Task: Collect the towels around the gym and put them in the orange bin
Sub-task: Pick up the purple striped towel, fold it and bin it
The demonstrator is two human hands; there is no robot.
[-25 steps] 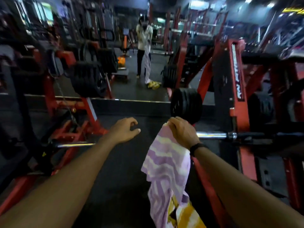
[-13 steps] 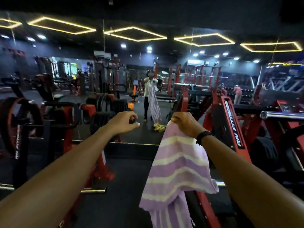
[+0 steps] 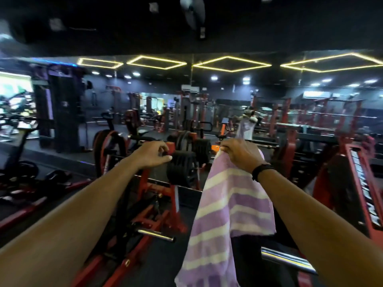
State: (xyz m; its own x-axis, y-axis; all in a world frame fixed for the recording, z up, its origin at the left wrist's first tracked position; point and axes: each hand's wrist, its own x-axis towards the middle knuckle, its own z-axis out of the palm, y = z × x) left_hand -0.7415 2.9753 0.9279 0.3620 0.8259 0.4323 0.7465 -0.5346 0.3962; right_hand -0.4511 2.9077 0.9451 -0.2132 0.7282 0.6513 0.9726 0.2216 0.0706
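My right hand [image 3: 238, 154] gripped the top edge of the purple striped towel [image 3: 230, 212], which hung straight down below my fist. My left hand [image 3: 152, 154] held nothing, fingers loosely curled, level with the right and well apart from the cloth. Since a moment before, my view had lifted from the floor to the whole room, past the weight plates [image 3: 182, 168] just beyond my hands. No orange bin showed plainly, so I judged I was searching for it.
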